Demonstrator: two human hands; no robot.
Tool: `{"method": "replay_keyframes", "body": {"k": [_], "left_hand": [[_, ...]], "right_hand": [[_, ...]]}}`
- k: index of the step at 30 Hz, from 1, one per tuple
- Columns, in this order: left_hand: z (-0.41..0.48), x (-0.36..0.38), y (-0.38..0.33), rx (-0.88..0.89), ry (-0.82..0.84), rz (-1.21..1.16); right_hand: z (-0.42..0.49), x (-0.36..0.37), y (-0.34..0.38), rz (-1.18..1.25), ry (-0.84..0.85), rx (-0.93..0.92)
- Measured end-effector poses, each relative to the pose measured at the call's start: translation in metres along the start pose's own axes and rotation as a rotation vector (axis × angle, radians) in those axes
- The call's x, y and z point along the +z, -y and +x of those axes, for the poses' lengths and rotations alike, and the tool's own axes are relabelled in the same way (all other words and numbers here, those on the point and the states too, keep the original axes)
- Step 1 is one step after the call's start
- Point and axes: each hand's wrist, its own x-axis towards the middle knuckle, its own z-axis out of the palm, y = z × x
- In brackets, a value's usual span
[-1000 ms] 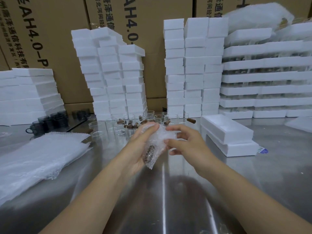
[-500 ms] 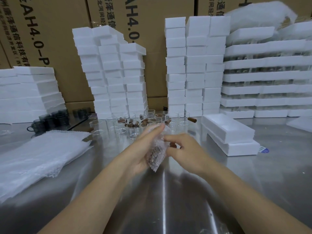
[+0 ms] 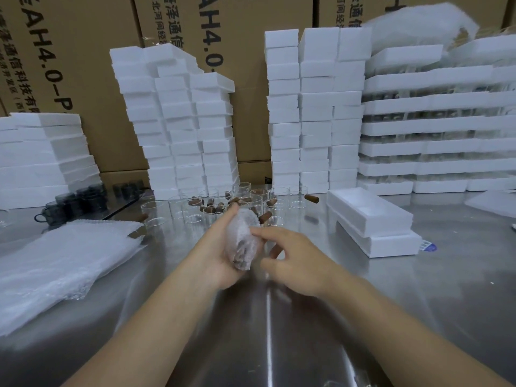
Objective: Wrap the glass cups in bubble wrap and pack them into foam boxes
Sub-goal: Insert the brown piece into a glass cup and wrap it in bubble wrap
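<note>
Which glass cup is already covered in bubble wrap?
The bubble-wrapped glass cup gripped in the left hand; the other clear glass cups stand bare on the steel table.

Head camera, sole view — wide-angle, close above the table (image 3: 446,269), near edge; faces forward and down toward the far edge.

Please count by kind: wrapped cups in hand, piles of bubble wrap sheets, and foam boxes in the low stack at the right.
Wrapped cup, in the left hand: 1
Pile of bubble wrap sheets: 1
Foam boxes in the low stack, upper and lower: 2
Total: 4
</note>
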Motion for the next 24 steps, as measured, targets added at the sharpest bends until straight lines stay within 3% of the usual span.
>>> {"method": "replay_keyframes", "body": {"k": [4,8,13,19,24], "left_hand": [[0.006,-0.008,-0.009,0.147,-0.212,-0.393],[0.005,-0.014,-0.021,0.243,-0.316,-0.275],[0.004,-0.016,-0.019,0.284,-0.363,-0.303],[0.003,-0.016,-0.021,0.32,-0.353,-0.317],[0.001,-0.013,-0.022,0.352,-0.192,-0.33]], "right_hand": [[0.006,-0.022,-0.011,0.078,-0.301,0.044],[0.004,-0.044,-0.029,-0.068,-0.589,0.257],[0.0,-0.049,-0.04,0.011,-0.653,0.453],[0.002,-0.051,-0.038,0.022,-0.716,0.45],[0.002,-0.052,-0.041,0.004,-0.737,0.365]]}}
